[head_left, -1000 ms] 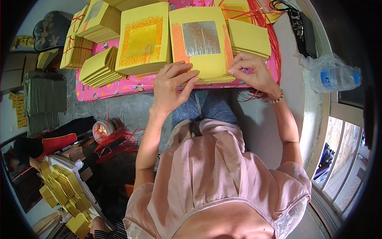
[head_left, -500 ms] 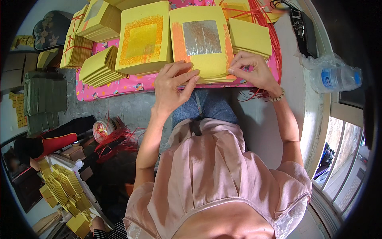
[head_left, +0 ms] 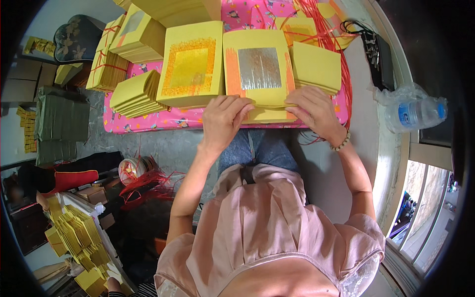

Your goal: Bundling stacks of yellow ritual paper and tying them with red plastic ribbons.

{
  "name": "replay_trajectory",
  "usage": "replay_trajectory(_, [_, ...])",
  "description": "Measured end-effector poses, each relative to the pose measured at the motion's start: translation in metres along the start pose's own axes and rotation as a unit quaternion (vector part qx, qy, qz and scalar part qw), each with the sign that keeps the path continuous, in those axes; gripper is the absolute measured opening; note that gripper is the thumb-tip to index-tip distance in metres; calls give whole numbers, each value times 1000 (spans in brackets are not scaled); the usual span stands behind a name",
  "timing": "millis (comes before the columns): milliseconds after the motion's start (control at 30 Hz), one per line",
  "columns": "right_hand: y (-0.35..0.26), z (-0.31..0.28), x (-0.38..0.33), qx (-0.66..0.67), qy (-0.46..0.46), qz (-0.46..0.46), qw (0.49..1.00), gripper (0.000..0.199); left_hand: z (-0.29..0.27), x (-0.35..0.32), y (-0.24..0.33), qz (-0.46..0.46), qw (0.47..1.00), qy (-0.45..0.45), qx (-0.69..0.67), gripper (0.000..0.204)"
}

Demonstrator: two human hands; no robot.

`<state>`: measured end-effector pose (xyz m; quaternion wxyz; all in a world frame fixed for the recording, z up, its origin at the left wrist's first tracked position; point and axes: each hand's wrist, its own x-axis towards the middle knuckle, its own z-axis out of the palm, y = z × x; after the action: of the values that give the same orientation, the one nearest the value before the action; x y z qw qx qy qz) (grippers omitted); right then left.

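Note:
In front of me on the pink table lies a sheet of yellow joss paper (head_left: 260, 39) with a silver foil square and orange side bands, on top of a stack. Its near edge is raised and bent upward. The fingers of my left hand (head_left: 223, 116) are closed on the left end of that edge. At the right end, my right hand (head_left: 319, 113), with a bead bracelet at its wrist, pinches the same edge. More yellow paper shows below the raised edge. To the left sits a thick stack of yellow paper (head_left: 170, 37) with a gold square in an orange border.
Folded yellow papers lie left (head_left: 136, 94) and right (head_left: 316, 67); tied bundles (head_left: 106, 64) stand farther left. Red plastic strips (head_left: 341, 64) hang over the table's right side. A plastic bottle (head_left: 420, 115) lies far right. Other people's hands are beside yellow papers (head_left: 81, 230) at lower left.
My fingers have curled in on the near edge of the silver-squared sheet and bent it up and away from me. The whole view has shifted slightly, so the table appears lower.

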<state>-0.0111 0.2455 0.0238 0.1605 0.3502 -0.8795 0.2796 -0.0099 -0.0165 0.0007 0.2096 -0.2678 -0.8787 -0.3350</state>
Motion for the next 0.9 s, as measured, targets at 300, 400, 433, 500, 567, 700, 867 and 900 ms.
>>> replay_trajectory(300, [32,-2,41,131,2,159,979,21,13,11,19,47,979,163,113,47])
replay_trajectory(400, [51,-5,61,182,-17,207,961,25,20,20,22,69,992,34,99,56])
replay_trajectory(433, [56,-6,68,210,-38,244,946,26,22,24,22,71,992,37,102,56])
replay_trajectory(500, [71,-3,80,207,-44,243,947,24,25,33,23,35,997,-16,63,65])
replay_trajectory(567, [84,0,90,204,-49,245,947,22,29,41,17,39,996,-39,70,71])
replay_trajectory(700, [114,10,110,165,-65,219,959,26,38,55,6,20,991,-65,114,73])
replay_trajectory(867, [132,20,132,101,-12,148,984,30,47,66,-6,8,986,-85,143,72])
replay_trajectory(900, [133,21,139,93,-33,161,982,31,49,68,-9,9,986,-85,142,71])
